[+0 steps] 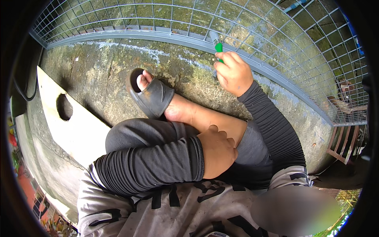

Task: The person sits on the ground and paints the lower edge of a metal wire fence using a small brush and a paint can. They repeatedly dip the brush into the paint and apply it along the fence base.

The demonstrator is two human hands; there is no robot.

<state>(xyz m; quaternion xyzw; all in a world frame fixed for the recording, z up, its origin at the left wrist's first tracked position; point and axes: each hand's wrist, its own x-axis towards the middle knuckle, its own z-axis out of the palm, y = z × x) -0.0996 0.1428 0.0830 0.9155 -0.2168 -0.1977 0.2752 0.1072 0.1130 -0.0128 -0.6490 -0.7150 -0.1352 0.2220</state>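
A green-handled paintbrush (219, 47) is pinched in my right hand (234, 72), its pale grey head pointing away from me. That head meets the grey-blue bottom rail (177, 39) of a wire mesh panel (197, 17), or sits just over it; I cannot tell which. Across my bent leg (221, 118) rests my left hand (219, 152), its fingers curled over the shin. Both forearms wear black sleeves. A dark rubber slipper (152, 96) is on my foot, near the rail.
Rough, mossy concrete (114, 79) lies under me, with grey-blue paint streaks (130, 48) along the rail. At the left leans or lies a pale board (75, 130) with a round hole. A rusty metal grate (342, 142) stands at the far right.
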